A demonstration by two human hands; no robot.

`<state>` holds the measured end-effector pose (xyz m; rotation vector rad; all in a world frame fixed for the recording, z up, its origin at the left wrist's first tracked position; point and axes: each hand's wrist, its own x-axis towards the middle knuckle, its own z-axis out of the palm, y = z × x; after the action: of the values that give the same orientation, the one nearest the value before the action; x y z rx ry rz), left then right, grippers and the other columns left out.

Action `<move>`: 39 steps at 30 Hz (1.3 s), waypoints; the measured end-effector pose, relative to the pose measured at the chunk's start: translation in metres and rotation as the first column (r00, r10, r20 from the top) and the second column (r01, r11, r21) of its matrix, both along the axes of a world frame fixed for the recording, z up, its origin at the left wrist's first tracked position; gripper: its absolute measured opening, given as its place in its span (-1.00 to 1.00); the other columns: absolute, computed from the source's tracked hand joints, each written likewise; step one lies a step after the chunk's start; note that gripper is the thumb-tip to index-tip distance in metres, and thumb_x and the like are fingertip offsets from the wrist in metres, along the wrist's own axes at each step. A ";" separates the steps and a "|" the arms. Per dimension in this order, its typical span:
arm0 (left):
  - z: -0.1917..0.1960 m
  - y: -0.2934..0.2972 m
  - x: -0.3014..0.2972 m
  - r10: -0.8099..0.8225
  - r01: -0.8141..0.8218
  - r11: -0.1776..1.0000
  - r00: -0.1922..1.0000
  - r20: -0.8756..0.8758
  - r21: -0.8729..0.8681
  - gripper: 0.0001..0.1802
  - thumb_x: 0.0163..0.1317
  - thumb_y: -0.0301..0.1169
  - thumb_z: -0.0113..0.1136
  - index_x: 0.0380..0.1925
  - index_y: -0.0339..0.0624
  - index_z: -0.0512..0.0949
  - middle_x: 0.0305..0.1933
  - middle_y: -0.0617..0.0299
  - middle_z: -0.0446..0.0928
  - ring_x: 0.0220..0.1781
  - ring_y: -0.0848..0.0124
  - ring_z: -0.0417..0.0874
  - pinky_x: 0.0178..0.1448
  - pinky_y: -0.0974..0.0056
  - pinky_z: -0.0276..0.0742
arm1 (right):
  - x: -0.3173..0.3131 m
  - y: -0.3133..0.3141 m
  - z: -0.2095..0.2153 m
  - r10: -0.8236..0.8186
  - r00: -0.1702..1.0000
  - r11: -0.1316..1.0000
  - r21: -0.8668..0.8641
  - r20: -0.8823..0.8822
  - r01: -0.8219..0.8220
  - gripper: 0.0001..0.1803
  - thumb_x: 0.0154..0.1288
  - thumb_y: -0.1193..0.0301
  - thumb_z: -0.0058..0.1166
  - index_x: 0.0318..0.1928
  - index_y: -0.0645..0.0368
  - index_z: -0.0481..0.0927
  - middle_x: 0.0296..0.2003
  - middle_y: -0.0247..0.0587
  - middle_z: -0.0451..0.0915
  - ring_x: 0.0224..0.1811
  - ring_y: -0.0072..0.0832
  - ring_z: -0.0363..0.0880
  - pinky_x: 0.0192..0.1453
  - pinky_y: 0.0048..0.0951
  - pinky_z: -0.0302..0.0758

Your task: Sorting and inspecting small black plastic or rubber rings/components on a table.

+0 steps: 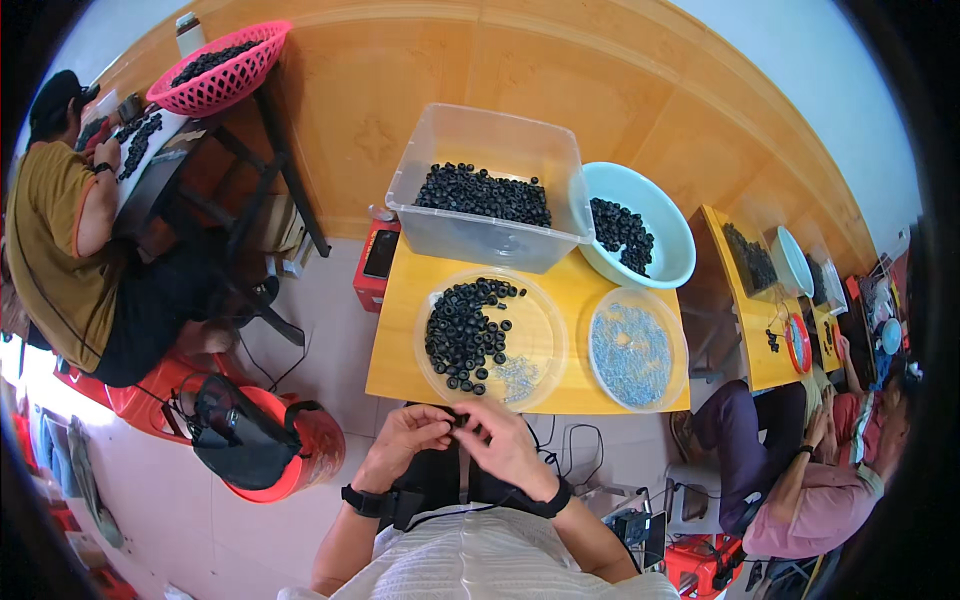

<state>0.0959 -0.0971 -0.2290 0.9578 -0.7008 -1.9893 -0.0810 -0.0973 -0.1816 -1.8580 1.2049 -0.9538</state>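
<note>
Just in front of the yellow table's near edge, my left hand (412,440) and my right hand (500,442) come together, fingertips pinched on a small black ring-shaped part (460,419). The fingers cover most of it. Beyond them lies a round clear tray (545,350) with a pile of black ring-shaped parts (462,330) on its left. A small heap of thin, pale metal pieces (517,378) sits at its near side. To the right, a second round tray (683,362) holds many thin bluish-silver pieces (630,350).
A clear plastic bin (480,235) and a light-blue basin (672,225), both with black parts, stand at the table's back. A red bucket (325,440) holding a dark bag is left on the floor. Co-workers sit at left (60,240) and right (820,500). Cables hang below the table.
</note>
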 end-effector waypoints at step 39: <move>0.017 0.002 0.009 0.100 -0.100 0.995 0.995 -0.001 -0.023 -0.84 0.16 -0.47 0.14 -0.25 -0.27 0.53 -0.35 0.15 0.59 -0.39 0.51 0.60 -0.27 0.48 0.56 | -0.091 -0.074 -0.035 -0.360 0.433 0.927 -0.368 -0.826 0.068 -0.83 -0.12 0.61 -0.05 -0.39 0.32 0.47 -0.34 0.03 0.40 -0.22 -0.15 0.37 -0.11 -0.30 0.37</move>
<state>0.1047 -0.0954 -0.2118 0.9605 -0.6622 -1.8900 -0.1724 -0.1709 -0.2163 -2.6127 2.0515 -0.1607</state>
